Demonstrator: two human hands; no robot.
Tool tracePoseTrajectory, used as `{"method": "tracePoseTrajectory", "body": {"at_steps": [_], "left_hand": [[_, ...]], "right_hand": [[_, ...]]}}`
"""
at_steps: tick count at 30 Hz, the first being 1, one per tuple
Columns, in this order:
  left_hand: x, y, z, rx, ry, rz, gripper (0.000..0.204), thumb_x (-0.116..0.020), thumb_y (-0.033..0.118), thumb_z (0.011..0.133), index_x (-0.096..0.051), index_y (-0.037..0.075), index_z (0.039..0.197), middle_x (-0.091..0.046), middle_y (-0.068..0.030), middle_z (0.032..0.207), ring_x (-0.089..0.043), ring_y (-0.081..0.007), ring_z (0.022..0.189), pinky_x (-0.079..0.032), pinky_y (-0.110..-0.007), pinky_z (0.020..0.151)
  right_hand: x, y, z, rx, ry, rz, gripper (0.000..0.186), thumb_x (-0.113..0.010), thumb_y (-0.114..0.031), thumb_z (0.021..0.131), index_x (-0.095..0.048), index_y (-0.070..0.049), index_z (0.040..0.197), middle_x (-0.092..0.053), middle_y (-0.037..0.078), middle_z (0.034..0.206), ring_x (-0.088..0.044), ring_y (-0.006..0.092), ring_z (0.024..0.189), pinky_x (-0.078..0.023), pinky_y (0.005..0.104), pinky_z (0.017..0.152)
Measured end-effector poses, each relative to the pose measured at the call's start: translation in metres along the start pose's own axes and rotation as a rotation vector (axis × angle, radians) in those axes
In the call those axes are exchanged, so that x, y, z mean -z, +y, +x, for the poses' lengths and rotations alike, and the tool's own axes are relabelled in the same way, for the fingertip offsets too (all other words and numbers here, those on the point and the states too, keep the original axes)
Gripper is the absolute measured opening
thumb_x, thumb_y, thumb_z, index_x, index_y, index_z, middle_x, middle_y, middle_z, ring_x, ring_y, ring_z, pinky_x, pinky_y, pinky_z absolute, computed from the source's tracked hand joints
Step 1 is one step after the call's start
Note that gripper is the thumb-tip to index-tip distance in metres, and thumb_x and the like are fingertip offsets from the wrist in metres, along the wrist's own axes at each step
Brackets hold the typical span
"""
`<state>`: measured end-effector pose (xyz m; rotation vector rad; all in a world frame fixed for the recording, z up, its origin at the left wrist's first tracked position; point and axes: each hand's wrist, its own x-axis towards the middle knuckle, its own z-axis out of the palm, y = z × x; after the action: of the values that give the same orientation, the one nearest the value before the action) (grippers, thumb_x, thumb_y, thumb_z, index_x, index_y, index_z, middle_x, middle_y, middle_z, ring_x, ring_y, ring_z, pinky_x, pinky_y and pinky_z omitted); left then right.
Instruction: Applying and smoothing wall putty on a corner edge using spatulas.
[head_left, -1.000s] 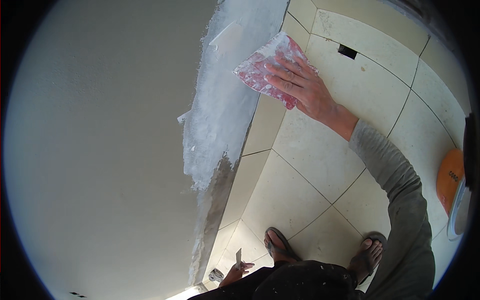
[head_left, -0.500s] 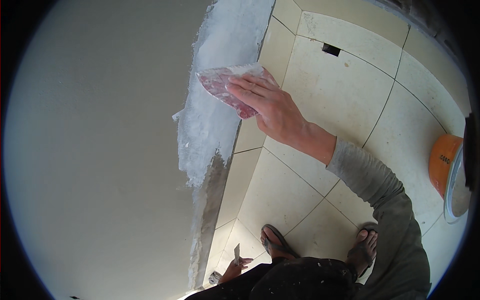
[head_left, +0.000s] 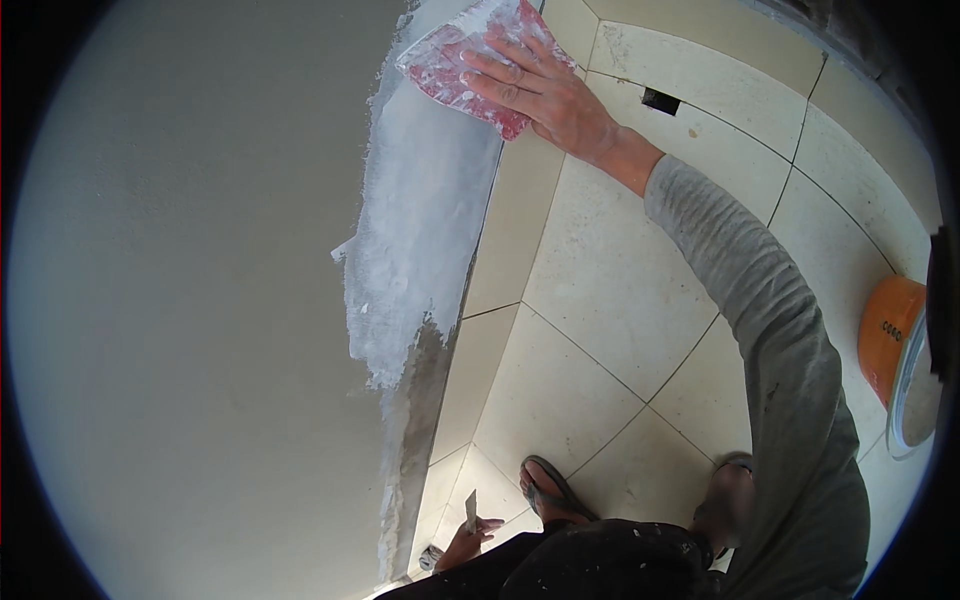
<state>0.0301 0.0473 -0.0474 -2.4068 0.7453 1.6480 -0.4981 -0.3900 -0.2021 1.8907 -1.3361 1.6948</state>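
- In the head view, a red spreader [head_left: 440, 72] smeared with white was gripped by the right hand [head_left: 555, 105] at the upper middle of the frame; its fingers were laid spread across the spreader's face, and the thumb was hidden.
- The spreader was held over the upper part of a strip of white paste [head_left: 425, 200]; whether the paste was touched by its edge could not be told.
- A small flat blade [head_left: 471, 508] was held upright in the left hand [head_left: 466, 546], at the lower middle.
- The left half was filled by a grey wall [head_left: 200, 300], bordered below the paste by a darker bare band [head_left: 425, 390].
- Pale floor tiles [head_left: 610, 255] were seen right of centre.
- An orange bucket [head_left: 885, 330] was seen at the right edge, partly cut off.
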Motion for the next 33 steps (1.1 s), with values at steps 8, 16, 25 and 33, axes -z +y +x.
{"method": "tracePoseTrajectory", "body": {"at_steps": [8,16,25,33], "left_hand": [[0.001,-0.003,0.005,0.02,0.01,0.008,0.013,-0.049,-0.004,0.092,-0.047,0.007,0.099,-0.058,-0.022,0.136,-0.05,-0.0304,0.133,-0.042,-0.042,0.106],[0.002,0.0,0.011,0.004,-0.001,0.008,0.013,-0.047,-0.005,0.091,-0.045,0.006,0.099,-0.057,-0.0233,0.137,-0.049,-0.0318,0.135,-0.042,-0.045,0.108],[0.002,0.017,0.02,-0.006,-0.022,0.092,0.016,-0.042,-0.006,0.091,-0.045,0.005,0.102,-0.056,-0.0246,0.137,-0.047,-0.0345,0.136,-0.041,-0.048,0.109],[0.003,0.03,0.026,-0.097,-0.064,0.118,0.014,-0.042,-0.002,0.094,-0.045,0.007,0.105,-0.056,-0.0228,0.138,-0.048,-0.0339,0.136,-0.041,-0.047,0.109]], "right_hand": [[0.034,-0.016,-0.02,-0.235,0.097,0.192,0.058,-0.057,0.008,0.086,-0.057,-0.015,0.139,-0.057,0.004,0.142,-0.052,0.0293,0.131,-0.042,0.0446,0.111],[0.041,-0.027,0.039,-0.62,0.098,0.262,0.049,-0.058,0.01,0.079,-0.064,-0.002,0.126,-0.069,0.019,0.116,-0.068,0.0355,0.099,-0.055,0.0421,0.089],[0.052,-0.165,-0.01,-0.337,-0.075,0.417,0.044,-0.06,0.004,0.084,-0.059,0.001,0.128,-0.062,0.015,0.131,-0.057,0.0325,0.123,-0.045,0.0467,0.105],[0.086,-0.125,-0.002,-0.609,0.081,0.577,0.053,-0.05,0.013,0.084,-0.057,0.0,0.134,-0.062,0.017,0.134,-0.056,0.0347,0.127,-0.046,0.0381,0.108]]}}
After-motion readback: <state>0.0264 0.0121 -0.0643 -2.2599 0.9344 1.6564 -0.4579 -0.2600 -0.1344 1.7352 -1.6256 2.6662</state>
